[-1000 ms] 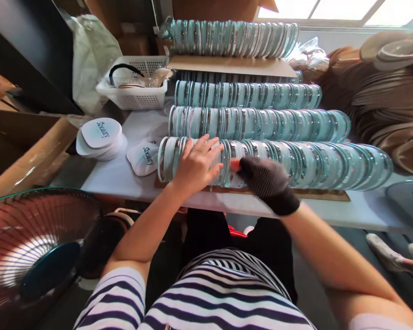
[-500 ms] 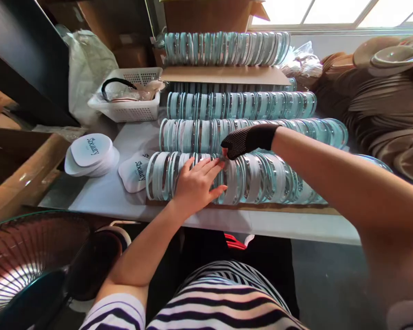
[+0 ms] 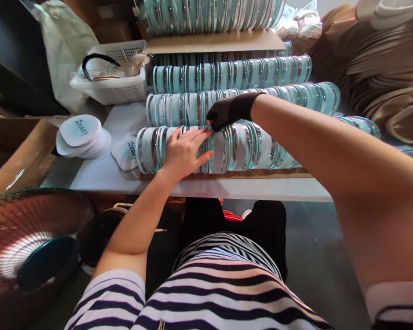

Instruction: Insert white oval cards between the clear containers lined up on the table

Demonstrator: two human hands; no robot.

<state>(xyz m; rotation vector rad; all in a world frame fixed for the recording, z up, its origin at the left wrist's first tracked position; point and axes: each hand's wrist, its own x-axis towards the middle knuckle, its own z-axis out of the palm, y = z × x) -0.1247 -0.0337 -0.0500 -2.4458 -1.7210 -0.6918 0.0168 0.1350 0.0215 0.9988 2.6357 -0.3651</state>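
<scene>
Nearest you sits a fan [image 3: 24,247] at the lower left, below the white table [image 3: 227,189] edge. On the table, the nearest row of round mirrors [image 3: 241,149] stands on edge along a strip of cardboard [image 3: 261,173], packed face to face. Your left hand [image 3: 183,153] lies flat on top of that row toward its left end, fingers apart and spread over the rims, pressing rather than gripping. Your right hand [image 3: 229,111], in a black glove, reaches across from the right — its fingertips are drawn together at the top of the row just right of your left hand, though whether they pinch a single mirror is hidden by the glove. To the left lie a stack of white printed discs [image 3: 80,135] and a loose one [image 3: 125,151] touching the row's end. Beyond stand a second row [image 3: 179,107] and a third row [image 3: 227,73], with a white basket [image 3: 113,87] far left. The likely risk: the mirrors stand only by leaning on each other, so lifting one out or easing your left hand's pressure could let the neighbours tip like dominoes — and glass edges may chip or roll off the near edge.
</scene>
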